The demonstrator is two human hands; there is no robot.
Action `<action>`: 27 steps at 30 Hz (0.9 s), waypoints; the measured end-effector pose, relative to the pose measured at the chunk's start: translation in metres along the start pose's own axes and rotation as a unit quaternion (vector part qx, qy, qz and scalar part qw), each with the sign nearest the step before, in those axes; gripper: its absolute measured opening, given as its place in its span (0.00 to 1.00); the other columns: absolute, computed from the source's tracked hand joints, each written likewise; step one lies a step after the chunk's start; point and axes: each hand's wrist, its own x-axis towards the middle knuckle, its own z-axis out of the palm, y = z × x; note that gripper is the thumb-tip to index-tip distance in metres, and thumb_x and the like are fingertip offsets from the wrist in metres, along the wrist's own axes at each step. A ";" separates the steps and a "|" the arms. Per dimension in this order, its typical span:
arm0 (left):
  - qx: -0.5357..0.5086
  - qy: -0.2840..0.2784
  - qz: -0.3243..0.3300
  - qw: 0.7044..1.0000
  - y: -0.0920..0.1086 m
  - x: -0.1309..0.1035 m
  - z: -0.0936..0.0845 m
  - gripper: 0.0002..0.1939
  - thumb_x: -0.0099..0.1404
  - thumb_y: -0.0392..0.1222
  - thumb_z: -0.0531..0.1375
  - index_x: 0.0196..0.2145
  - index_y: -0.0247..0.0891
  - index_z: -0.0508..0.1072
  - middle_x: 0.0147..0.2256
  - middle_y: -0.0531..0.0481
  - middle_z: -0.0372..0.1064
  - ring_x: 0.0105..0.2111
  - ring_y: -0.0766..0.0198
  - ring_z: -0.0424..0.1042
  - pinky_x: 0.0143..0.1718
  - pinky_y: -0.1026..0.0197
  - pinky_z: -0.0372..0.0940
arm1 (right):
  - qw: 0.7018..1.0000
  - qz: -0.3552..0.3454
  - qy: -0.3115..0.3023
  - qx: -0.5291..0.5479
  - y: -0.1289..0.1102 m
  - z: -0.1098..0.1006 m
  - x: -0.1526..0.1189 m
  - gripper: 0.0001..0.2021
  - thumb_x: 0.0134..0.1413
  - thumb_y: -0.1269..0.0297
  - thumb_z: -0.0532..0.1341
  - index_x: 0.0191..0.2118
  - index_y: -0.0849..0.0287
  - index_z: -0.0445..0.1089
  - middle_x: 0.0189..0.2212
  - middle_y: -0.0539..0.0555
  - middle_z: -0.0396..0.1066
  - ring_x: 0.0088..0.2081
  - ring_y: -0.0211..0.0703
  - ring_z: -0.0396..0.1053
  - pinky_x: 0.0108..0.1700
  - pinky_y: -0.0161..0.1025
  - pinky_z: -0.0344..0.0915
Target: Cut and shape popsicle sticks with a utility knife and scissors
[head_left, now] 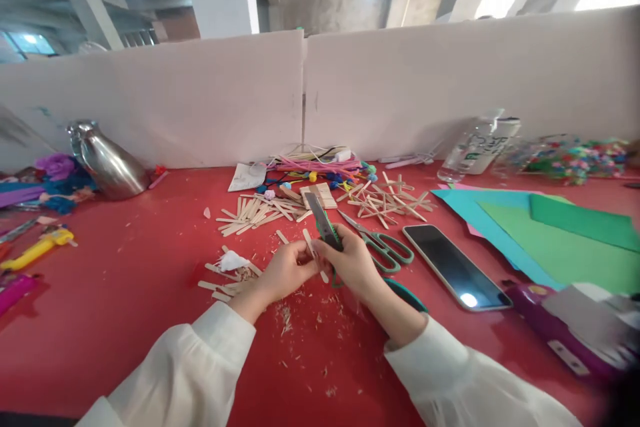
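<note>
Above the middle of the red table, my left hand [290, 270] pinches a wooden craft stick [309, 240] that points up and away. Close beside it, my right hand [353, 263] is closed round a utility knife [323, 220], its blade out and pointing up to the left. The right thumb is near the stick; I cannot tell whether it touches. Wood shavings [286, 320] lie scattered below both hands. A pile of craft sticks [253, 213] is just beyond them, and scissors [383, 247] with green handles rest to the right of my right hand.
A phone [455, 267] and coloured paper sheets [500, 220] lie on the right, near a purple tool [555, 327]. Crossed sticks [393, 200] lie ahead. A steel jug [107, 160] stands at left, a clear bottle [465, 150] at the back right. A white partition [200, 100] bounds the table.
</note>
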 end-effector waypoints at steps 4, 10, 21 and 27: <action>-0.034 0.025 -0.025 0.999 -0.001 -0.003 -0.003 0.18 0.59 0.54 0.56 0.22 0.37 0.69 0.20 0.51 0.69 0.22 0.65 0.68 0.27 0.64 0.62 | 0.998 -0.039 0.000 -0.044 -0.001 0.001 -0.007 0.10 0.49 0.56 0.59 0.31 0.55 0.59 0.15 0.41 0.58 0.16 0.35 0.60 0.19 0.34 0.58; -0.074 0.138 -0.069 0.985 -0.006 0.001 -0.008 0.15 0.57 0.49 0.57 0.18 0.37 0.68 0.15 0.53 0.64 0.14 0.69 0.62 0.17 0.67 0.57 | 0.988 -0.063 -0.035 -0.139 -0.002 0.001 -0.016 0.14 0.44 0.59 0.62 0.39 0.55 0.64 0.29 0.50 0.71 0.31 0.45 0.69 0.34 0.39 0.64; -0.115 0.126 -0.028 0.985 -0.009 -0.003 -0.010 0.14 0.57 0.49 0.59 0.37 0.39 0.64 0.23 0.51 0.71 0.17 0.69 0.65 0.21 0.65 0.61 | 0.984 -0.054 -0.045 -0.162 0.005 -0.019 -0.018 0.11 0.46 0.58 0.61 0.36 0.55 0.66 0.28 0.49 0.72 0.29 0.41 0.69 0.34 0.37 0.64; 0.031 0.091 0.004 0.995 -0.004 -0.004 -0.016 0.10 0.60 0.46 0.57 0.26 0.37 0.67 0.23 0.54 0.65 0.21 0.71 0.62 0.23 0.67 0.58 | 0.997 0.030 -0.013 -0.075 0.003 -0.031 -0.021 0.15 0.45 0.52 0.61 0.34 0.56 0.63 0.13 0.41 0.57 0.13 0.33 0.55 0.16 0.32 0.53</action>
